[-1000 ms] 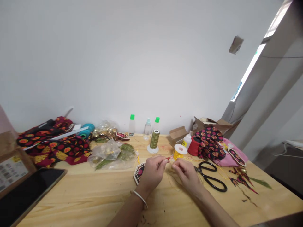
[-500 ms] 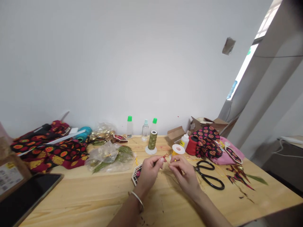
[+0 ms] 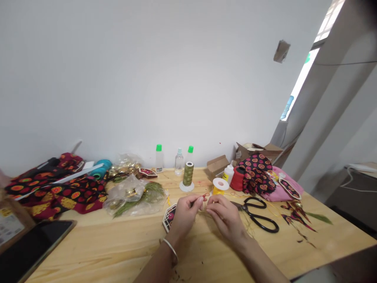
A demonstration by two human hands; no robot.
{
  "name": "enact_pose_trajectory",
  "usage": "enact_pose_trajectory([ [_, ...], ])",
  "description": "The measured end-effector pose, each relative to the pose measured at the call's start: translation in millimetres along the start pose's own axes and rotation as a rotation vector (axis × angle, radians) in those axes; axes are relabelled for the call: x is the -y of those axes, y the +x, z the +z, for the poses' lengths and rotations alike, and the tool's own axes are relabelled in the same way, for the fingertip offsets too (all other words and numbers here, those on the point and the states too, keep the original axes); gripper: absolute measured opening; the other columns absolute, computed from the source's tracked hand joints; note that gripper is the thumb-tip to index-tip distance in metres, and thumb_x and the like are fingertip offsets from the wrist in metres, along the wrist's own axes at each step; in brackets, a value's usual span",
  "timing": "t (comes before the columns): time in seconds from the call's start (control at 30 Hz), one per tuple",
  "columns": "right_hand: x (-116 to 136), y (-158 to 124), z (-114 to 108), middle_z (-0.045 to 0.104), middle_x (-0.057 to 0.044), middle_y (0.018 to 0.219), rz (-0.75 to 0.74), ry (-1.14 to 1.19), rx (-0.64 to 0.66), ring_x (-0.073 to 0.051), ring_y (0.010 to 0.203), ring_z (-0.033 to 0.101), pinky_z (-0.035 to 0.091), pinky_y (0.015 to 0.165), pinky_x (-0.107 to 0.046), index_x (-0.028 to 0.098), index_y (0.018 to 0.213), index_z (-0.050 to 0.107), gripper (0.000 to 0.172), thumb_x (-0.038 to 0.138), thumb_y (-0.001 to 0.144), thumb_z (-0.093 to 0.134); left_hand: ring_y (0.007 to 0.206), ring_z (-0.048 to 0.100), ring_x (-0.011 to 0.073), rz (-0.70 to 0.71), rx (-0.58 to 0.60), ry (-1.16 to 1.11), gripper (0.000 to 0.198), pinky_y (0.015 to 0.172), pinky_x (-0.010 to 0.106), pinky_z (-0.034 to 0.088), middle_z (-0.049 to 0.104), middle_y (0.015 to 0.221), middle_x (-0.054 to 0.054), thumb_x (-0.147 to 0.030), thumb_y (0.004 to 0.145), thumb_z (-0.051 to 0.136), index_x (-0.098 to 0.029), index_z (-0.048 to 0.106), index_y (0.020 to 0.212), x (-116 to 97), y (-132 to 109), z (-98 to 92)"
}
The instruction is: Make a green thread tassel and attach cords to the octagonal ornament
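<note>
My left hand (image 3: 185, 214) is closed in a pinch on a small red knotted cord piece (image 3: 205, 195), with a silver bangle on its wrist. My right hand (image 3: 224, 217) is closed too, its fingertips pinched on thin yellow thread (image 3: 235, 196) right next to the red piece. Both hands hover low over the wooden table (image 3: 112, 243). A patterned fan-shaped ornament (image 3: 169, 215) lies under my left hand. A yellow thread spool (image 3: 220, 185) stands just beyond my fingers.
Black scissors (image 3: 259, 216) lie right of my hands. Behind stand an olive thread cone (image 3: 187, 175), a red spool (image 3: 237, 179), a glue bottle (image 3: 227, 174), small bottles (image 3: 159, 158) and cardboard boxes (image 3: 217, 166). Patterned fabric (image 3: 53, 190), a plastic bag (image 3: 132, 194) and a dark tablet (image 3: 32, 247) lie left.
The camera view shifted slightly right and down. My hands stay together and have drawn a little closer, the right fingertips now nearer the red piece.
</note>
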State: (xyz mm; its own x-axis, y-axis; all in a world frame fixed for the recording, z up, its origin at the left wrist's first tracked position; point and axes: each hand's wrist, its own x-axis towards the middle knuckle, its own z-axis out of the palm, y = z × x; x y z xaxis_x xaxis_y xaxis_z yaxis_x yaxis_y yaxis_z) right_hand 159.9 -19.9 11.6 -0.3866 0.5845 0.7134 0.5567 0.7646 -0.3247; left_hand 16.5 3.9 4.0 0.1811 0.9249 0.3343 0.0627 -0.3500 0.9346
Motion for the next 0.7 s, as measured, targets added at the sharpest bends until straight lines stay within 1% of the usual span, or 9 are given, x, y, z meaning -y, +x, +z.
enact_pose_trajectory([
  [0.1, 2.8, 7.1, -10.1, 0.054, -0.005, 0.066, -0.167, -0.283, 0.141, -0.014, 0.061, 0.044, 0.033, 0.053, -0.024, 0.016, 0.083, 0.058, 0.02, 0.012, 0.082, 0.038, 0.067, 0.054, 0.0159, 0.045, 0.048, 0.085, 0.023, 0.065, 0.025, 0.04, 0.06, 0.062, 0.002, -0.026, 0.075, 0.045, -0.014, 0.061, 0.064, -6.4, -1.9, -0.1],
  [0.17, 4.3, 17.0, -20.2, 0.054, -0.004, 0.061, -0.227, -0.392, 0.221, -0.014, 0.058, 0.04, 0.029, 0.052, -0.025, 0.016, 0.081, 0.057, 0.022, 0.011, 0.082, 0.036, 0.065, 0.053, 0.0153, 0.103, 0.078, 0.176, 0.024, 0.063, 0.024, 0.039, 0.059, 0.061, 0.002, -0.024, 0.076, 0.044, -0.014, 0.061, 0.062, -9.7, -3.5, -0.6],
  [0.27, 1.7, 35.2, -34.4, 0.054, -0.004, 0.062, -0.238, -0.372, 0.302, -0.015, 0.063, 0.04, 0.03, 0.058, -0.026, 0.016, 0.073, 0.056, 0.021, 0.012, 0.081, 0.038, 0.055, 0.046, 0.0124, 0.189, 0.122, 0.303, 0.028, 0.054, 0.021, 0.035, 0.051, 0.053, 0.0, -0.022, 0.078, 0.042, -0.015, 0.055, 0.054, -11.8, -5.6, -1.5],
  [0.33, -3.8, 44.5, -39.4, 0.053, -0.003, 0.061, -0.204, -0.297, 0.316, -0.015, 0.064, 0.041, 0.031, 0.059, -0.026, 0.016, 0.07, 0.055, 0.019, 0.015, 0.081, 0.04, 0.053, 0.044, 0.0115, 0.236, 0.156, 0.338, 0.028, 0.052, 0.021, 0.032, 0.047, 0.052, -0.002, -0.021, 0.079, 0.041, -0.015, 0.053, 0.055, -12.3, -6.5, -2.0],
  [0.43, -13.9, 47.5, -37.0, 0.051, -0.002, 0.059, -0.111, -0.153, 0.269, -0.013, 0.06, 0.042, 0.032, 0.057, -0.025, 0.016, 0.069, 0.055, 0.018, 0.019, 0.082, 0.043, 0.054, 0.042, 0.011, 0.268, 0.161, 0.326, 0.027, 0.053, 0.021, 0.031, 0.044, 0.053, -0.002, -0.022, 0.08, 0.039, -0.016, 0.052, 0.057, -13.4, -7.6, -2.1],
  [0.53, -20.4, 37.6, -26.3, 0.052, 0.0, 0.057, -0.029, -0.027, 0.178, -0.013, 0.058, 0.043, 0.033, 0.058, -0.025, 0.017, 0.066, 0.055, 0.019, 0.021, 0.082, 0.044, 0.054, 0.042, 0.0109, 0.248, 0.129, 0.285, 0.027, 0.054, 0.02, 0.031, 0.044, 0.054, -0.003, -0.023, 0.081, 0.039, -0.016, 0.05, 0.057, -14.2, -8.2, -1.8],
  [0.6, -21.3, 27.7, -18.0, 0.053, 0.0, 0.056, 0.03, 0.01, 0.111, -0.013, 0.057, 0.044, 0.034, 0.058, -0.026, 0.017, 0.066, 0.055, 0.02, 0.021, 0.082, 0.044, 0.055, 0.043, 0.0112, 0.213, 0.096, 0.255, 0.026, 0.054, 0.021, 0.032, 0.046, 0.055, -0.002, -0.024, 0.08, 0.04, -0.016, 0.052, 0.059, -13.3, -7.7, -1.5],
  [0.7, -19.1, 15.1, -7.5, 0.054, -0.001, 0.058, 0.099, 0.009, 0.022, -0.014, 0.058, 0.045, 0.033, 0.058, -0.027, 0.017, 0.068, 0.057, 0.019, 0.022, 0.082, 0.044, 0.055, 0.044, 0.0118, 0.152, 0.015, 0.228, 0.026, 0.054, 0.021, 0.033, 0.048, 0.055, -0.002, -0.026, 0.08, 0.04, -0.015, 0.055, 0.061, -9.3, -6.1, -1.4],
])
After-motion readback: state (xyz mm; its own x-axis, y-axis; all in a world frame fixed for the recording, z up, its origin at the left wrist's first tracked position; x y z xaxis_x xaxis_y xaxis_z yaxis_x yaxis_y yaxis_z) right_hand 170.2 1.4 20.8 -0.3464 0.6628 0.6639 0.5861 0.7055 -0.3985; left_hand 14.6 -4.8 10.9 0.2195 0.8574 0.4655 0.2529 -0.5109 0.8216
